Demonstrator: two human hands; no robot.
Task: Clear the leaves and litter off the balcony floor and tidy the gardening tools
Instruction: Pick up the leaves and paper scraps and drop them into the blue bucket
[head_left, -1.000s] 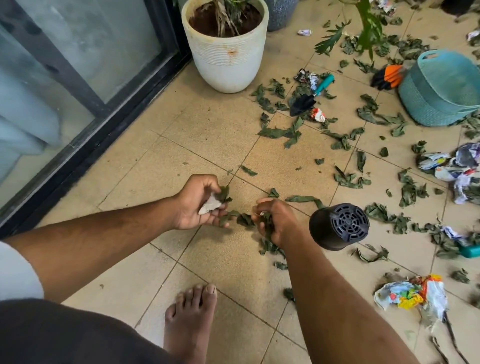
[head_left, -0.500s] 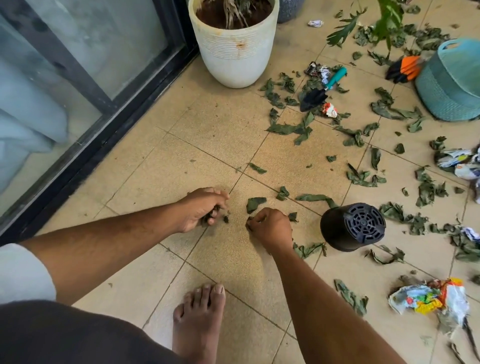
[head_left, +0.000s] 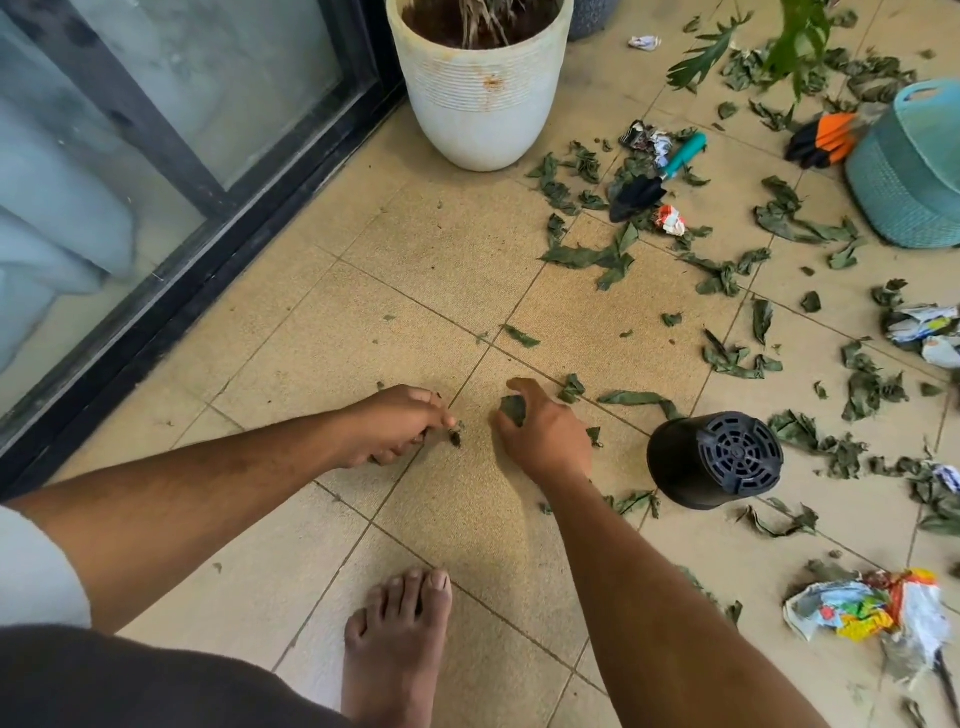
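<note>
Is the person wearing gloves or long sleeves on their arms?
No gloves. The left hand and right hand are bare, and so are both forearms. A pale, whitish sleeve shows only at the top of the left arm. No watch, rings or bracelets show.

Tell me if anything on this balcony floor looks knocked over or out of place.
Yes. The black plastic pot lies tipped on its side by the right hand. A trowel and gloves lie loose among scattered leaves and crumpled wrappers.
</note>
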